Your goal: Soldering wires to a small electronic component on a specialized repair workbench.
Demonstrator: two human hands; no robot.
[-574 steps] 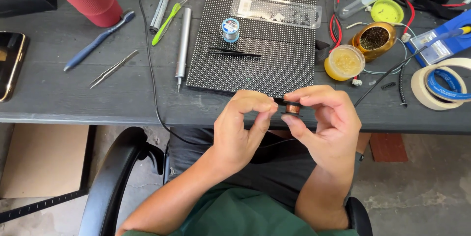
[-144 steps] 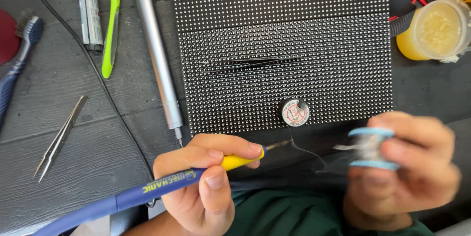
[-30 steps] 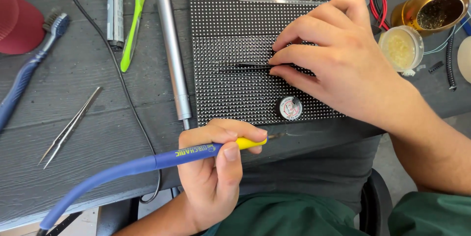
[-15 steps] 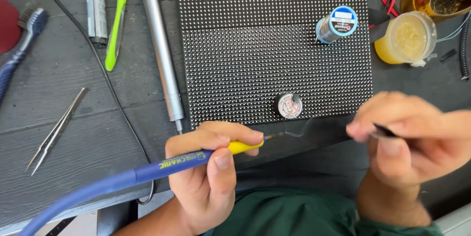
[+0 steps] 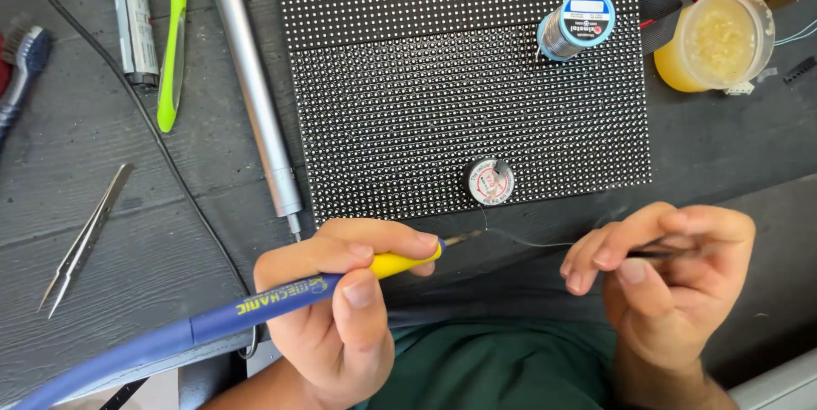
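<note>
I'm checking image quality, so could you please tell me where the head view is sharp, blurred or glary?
Head view: even daylight, dotted panel sharp, right hand slightly motion-blurred, soft glare along the metal cylinder, left hand crisp.

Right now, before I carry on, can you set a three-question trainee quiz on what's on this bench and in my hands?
1. True or false: the left hand holds the soldering iron by its yellow and blue handle.
2. Which lies nearest the iron's tip: A) small solder reel, B) yellow jar, C) tweezers?
3. Fill in: the right hand pinches a thin dark ____.

Key: 1 true; 2 A; 3 tool, probably tweezers, mostly hidden in the grip.
</note>
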